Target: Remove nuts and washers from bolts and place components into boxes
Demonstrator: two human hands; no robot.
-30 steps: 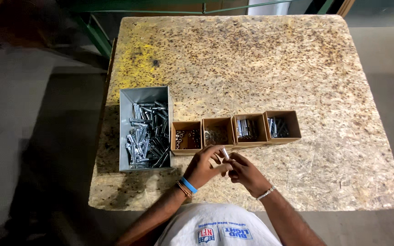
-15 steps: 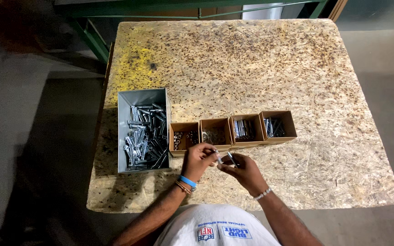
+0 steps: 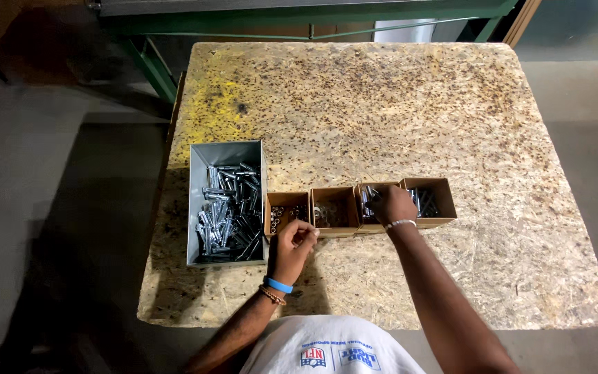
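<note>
While the person is leaning over the speckled chipboard tabletop, the right hand is reaching into the third small brown cardboard box in the row of four, the one holding short silvery metal pieces, and its fingers are curling down over them. Whether those fingers are pinching a piece cannot be told, because the back of the hand is covering the contents; a silver bracelet is sitting at that wrist. The left hand is hovering just in front of the first small brown cardboard box of dark nuts, with its fingertips drawn together near the box's front edge; any piece between them is too small to make out. Between the two hands, the second brown cardboard box with pale washers is lying untouched. To the left of the row, the long grey metal bin heaped with shiny bolts is standing just beside the first box.
</note>
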